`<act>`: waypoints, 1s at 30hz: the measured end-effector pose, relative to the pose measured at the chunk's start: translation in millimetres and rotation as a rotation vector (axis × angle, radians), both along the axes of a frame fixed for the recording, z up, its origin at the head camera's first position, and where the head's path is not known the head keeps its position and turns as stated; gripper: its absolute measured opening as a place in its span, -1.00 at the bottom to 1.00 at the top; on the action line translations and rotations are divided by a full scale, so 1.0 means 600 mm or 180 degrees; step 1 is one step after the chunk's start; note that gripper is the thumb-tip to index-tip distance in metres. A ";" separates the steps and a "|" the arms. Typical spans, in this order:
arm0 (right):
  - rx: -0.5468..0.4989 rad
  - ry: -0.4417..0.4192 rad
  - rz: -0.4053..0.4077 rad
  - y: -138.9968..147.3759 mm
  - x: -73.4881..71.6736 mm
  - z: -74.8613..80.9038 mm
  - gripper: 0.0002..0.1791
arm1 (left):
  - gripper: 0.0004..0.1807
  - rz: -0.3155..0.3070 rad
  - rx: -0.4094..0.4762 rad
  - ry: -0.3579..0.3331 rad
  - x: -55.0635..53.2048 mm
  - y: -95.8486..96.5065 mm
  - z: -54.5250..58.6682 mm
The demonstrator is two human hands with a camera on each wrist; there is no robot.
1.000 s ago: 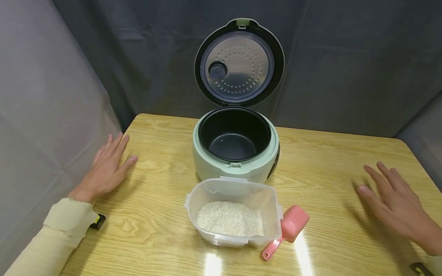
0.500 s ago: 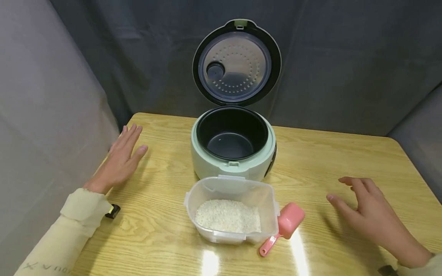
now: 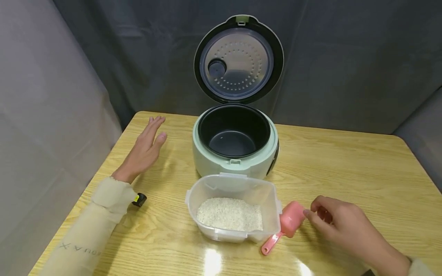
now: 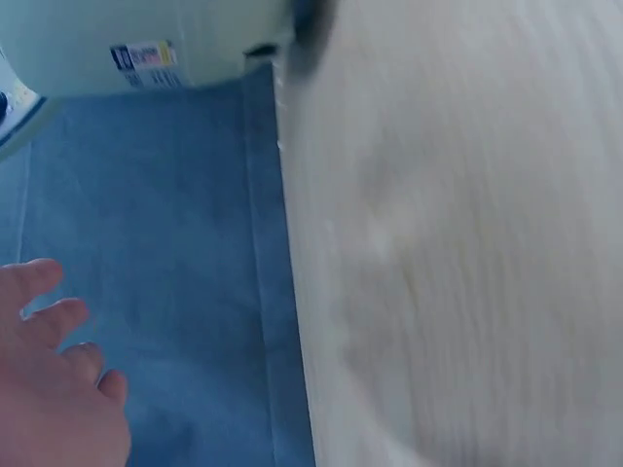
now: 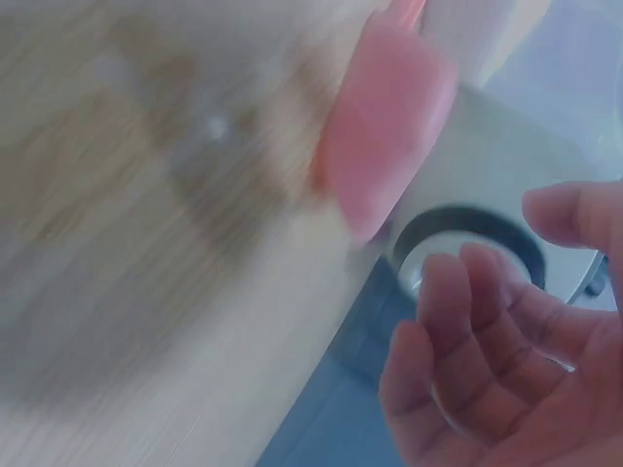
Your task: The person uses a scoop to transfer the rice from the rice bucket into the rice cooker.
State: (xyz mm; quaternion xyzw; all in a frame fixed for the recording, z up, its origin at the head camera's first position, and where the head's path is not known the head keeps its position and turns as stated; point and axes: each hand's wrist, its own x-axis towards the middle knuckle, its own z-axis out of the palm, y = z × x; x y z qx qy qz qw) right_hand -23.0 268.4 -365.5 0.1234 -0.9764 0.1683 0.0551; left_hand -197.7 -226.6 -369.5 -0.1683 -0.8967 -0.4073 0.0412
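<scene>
My right hand (image 3: 345, 226) hovers at the right edge of a pink scoop (image 3: 291, 219), thumb tip right by its cup, fingers loosely bent with nothing between them. In the right wrist view a gap shows between the fingers and the scoop (image 5: 389, 117). The scoop lies beside a clear plastic container (image 3: 264, 193) holding white rice (image 3: 228, 214); its handle points toward me. Behind the container stands a pale green rice cooker (image 3: 215, 165), lid (image 3: 238, 63) raised, its dark inner pot (image 3: 233, 143) bare. My left hand (image 3: 143, 151), fingers extended, is over the table left of the cooker.
A light wooden table (image 3: 345, 165) carries everything. Dark grey cloth (image 3: 145, 57) hangs behind it, and a pale cloth (image 3: 51, 115) runs along the left side. The container stands close in front of the cooker.
My right hand has moved left across the table to the scoop, its fingers bending. My left hand has shifted right and farther forward, toward the cooker. The scoop, container and cooker have stayed put.
</scene>
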 end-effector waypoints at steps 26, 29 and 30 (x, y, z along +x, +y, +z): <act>-0.0310 -0.1746 0.0728 -0.084 0.022 -0.023 -0.65 | -0.54 0.0350 0.0664 0.0477 -0.046 0.127 0.031; -0.0296 -0.1779 0.0720 -0.083 0.022 -0.026 -0.69 | -0.60 0.0357 0.0657 0.0485 -0.046 0.134 0.033; -0.0283 -0.1788 0.0704 -0.083 0.022 -0.027 -0.69 | -0.63 0.0360 0.0638 0.0482 -0.046 0.136 0.035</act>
